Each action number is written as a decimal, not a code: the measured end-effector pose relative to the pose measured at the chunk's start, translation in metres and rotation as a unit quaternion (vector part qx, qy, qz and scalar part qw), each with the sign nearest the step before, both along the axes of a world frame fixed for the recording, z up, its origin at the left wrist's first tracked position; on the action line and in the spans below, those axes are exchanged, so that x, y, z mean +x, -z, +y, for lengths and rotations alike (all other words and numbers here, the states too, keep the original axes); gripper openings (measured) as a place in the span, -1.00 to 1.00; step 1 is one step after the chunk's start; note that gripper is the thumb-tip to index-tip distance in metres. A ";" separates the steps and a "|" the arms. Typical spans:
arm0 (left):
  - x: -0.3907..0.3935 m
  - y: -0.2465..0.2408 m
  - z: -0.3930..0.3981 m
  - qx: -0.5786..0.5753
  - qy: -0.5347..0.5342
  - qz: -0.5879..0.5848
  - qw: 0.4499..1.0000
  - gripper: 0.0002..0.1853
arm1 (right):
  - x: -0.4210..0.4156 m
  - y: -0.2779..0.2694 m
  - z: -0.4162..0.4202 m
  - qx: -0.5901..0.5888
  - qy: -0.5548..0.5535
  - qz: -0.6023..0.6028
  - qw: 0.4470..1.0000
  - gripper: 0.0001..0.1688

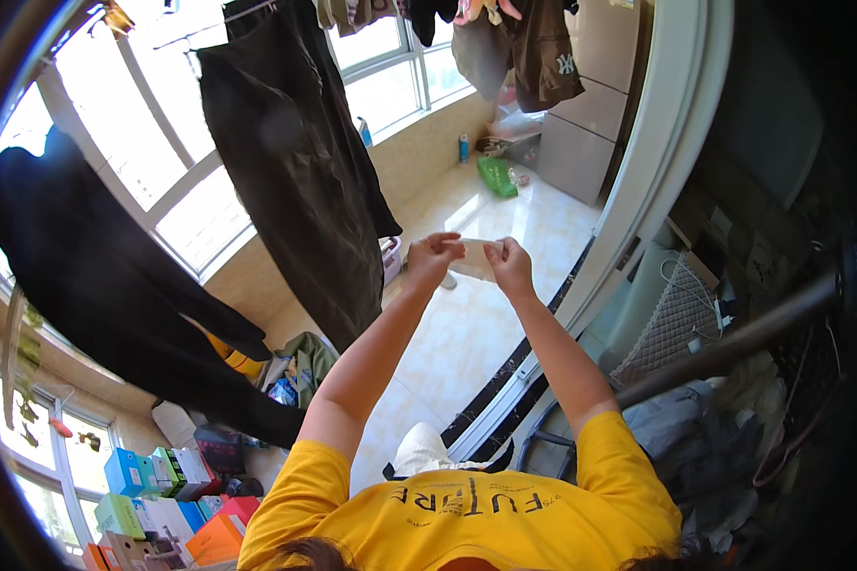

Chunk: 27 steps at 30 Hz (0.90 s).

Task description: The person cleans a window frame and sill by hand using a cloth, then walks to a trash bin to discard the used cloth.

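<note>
My left hand (pixel 433 263) and my right hand (pixel 508 265) are raised in front of me at mid-picture. Between them they stretch a small, thin, pale translucent piece (pixel 473 260), whose material I cannot tell, with each hand pinching one side. Tiled floor shows behind it. Dark trousers (pixel 286 164) hang to the left of my left hand, not touching it. Part of a pink plastic basket (pixel 392 259) shows beyond my left wrist.
Black clothing (pixel 107 285) hangs by the windows at left. Stacked shoe boxes (pixel 164 499) fill the lower left. A green plastic bag (pixel 497 176) and a blue spray can (pixel 463 148) stand on the far floor. A white door frame (pixel 643 178) and sliding track run along my right.
</note>
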<state>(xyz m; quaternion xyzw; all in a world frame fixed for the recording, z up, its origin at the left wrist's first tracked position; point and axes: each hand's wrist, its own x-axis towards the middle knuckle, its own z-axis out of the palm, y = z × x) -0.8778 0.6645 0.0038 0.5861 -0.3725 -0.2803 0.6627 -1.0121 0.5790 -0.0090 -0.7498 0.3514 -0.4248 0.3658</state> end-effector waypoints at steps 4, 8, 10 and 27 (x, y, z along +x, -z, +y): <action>0.057 0.011 -0.080 -0.057 -0.012 0.001 0.998 -0.80 | 0.071 0.024 -0.065 -0.025 0.005 -0.027 0.999 -0.76; 0.122 -0.001 -0.148 -0.036 0.013 -0.011 0.999 -0.80 | 0.142 0.015 -0.124 0.046 -0.077 -0.102 0.991 -0.77; 0.150 0.015 -0.172 -0.012 0.014 0.002 1.000 -0.82 | 0.170 0.025 -0.147 0.034 -0.067 -0.060 0.995 -0.76; 0.373 0.075 -0.338 0.010 -0.164 -0.054 0.985 -0.80 | 0.406 0.009 -0.431 -0.095 -0.208 0.027 0.973 -0.79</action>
